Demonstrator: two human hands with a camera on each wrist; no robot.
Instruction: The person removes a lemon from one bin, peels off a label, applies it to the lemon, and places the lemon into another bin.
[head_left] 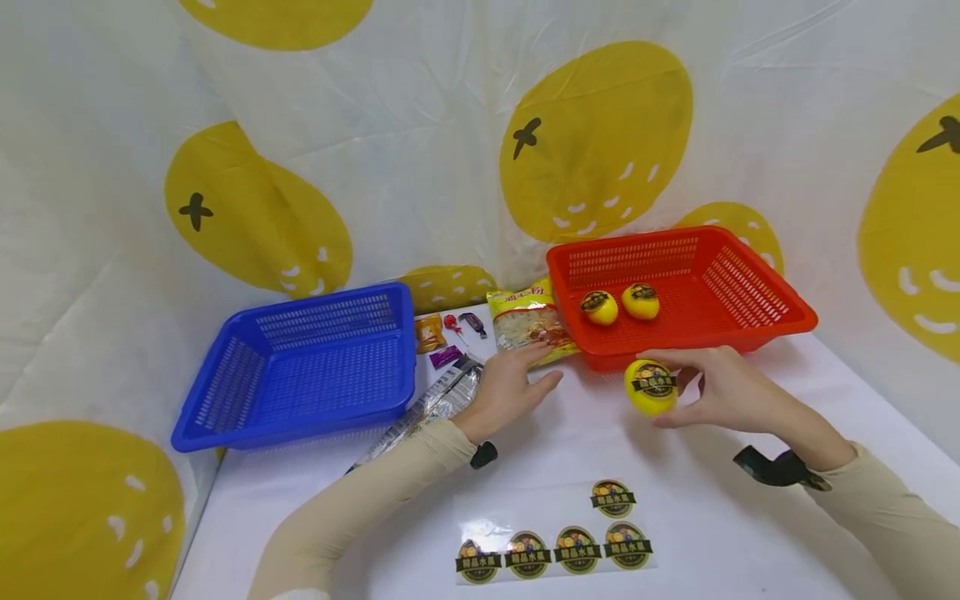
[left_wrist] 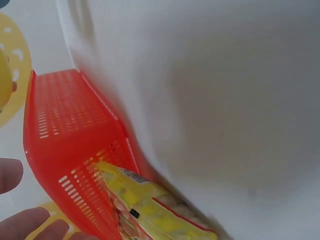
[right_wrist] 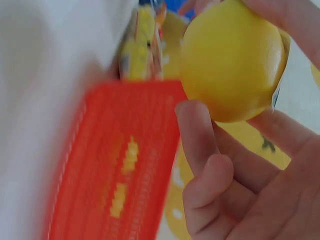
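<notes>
My right hand (head_left: 705, 387) grips a yellow fruit (head_left: 650, 387) with a dark round sticker, just in front of the red basket (head_left: 750, 329); in the right wrist view the fruit (right_wrist: 232, 60) sits between fingers (right_wrist: 197, 137) and thumb. Two more stickered yellow fruits (head_left: 600, 307) (head_left: 641, 301) lie inside the red basket. My left hand (head_left: 513, 383) lies open and flat on the table, fingertips near a yellow snack bag (head_left: 528, 321) (left_wrist: 150, 205) that leans on the red basket (left_wrist: 65, 125). A sticker sheet (head_left: 558, 542) lies near me.
A blue basket (head_left: 300, 367) stands at the left. Between the baskets lie small sweets (head_left: 450, 329) and a silvery wrapper (head_left: 431, 408). A white cloth with yellow fruit prints hangs behind and to both sides. The table's left edge runs near the blue basket.
</notes>
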